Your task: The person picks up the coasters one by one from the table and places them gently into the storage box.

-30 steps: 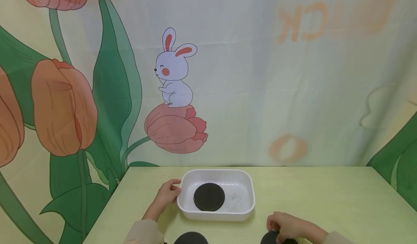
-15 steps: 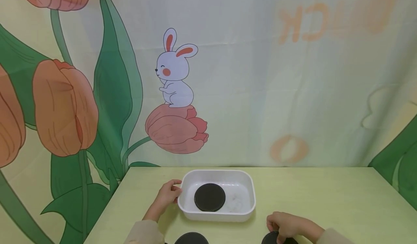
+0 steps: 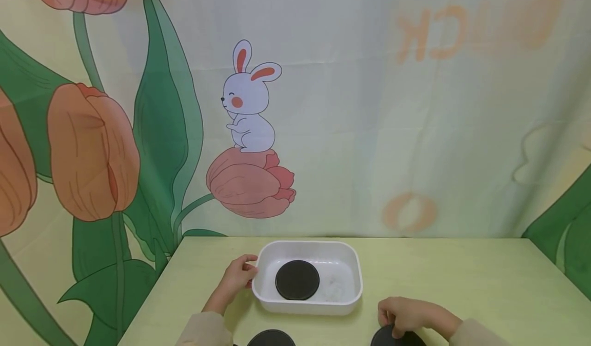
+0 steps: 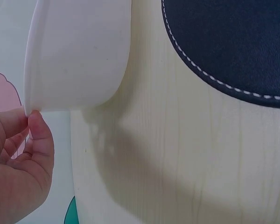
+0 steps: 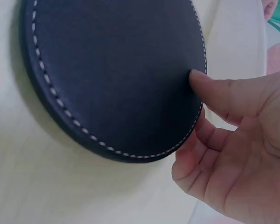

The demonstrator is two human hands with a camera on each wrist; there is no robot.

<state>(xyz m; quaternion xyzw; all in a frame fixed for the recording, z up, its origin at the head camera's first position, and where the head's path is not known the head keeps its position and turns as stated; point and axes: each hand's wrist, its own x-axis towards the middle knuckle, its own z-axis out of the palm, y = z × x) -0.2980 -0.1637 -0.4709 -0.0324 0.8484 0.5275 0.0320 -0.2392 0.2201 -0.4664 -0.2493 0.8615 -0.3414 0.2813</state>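
The left hand pinches the rim of a white tray holding a black disc, while the right hand grips a white-stitched disc by its edge.

The lower-centre white oblong plastic tray holds one round black disc, a second disc at bottom centre.

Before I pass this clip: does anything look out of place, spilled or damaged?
Nothing looks spilled or broken. What stands out is a faint patchy mark on the floor of the white tray, right of the black coaster inside, breaking up the plain white. I can't tell whether it's a scuff or glare.
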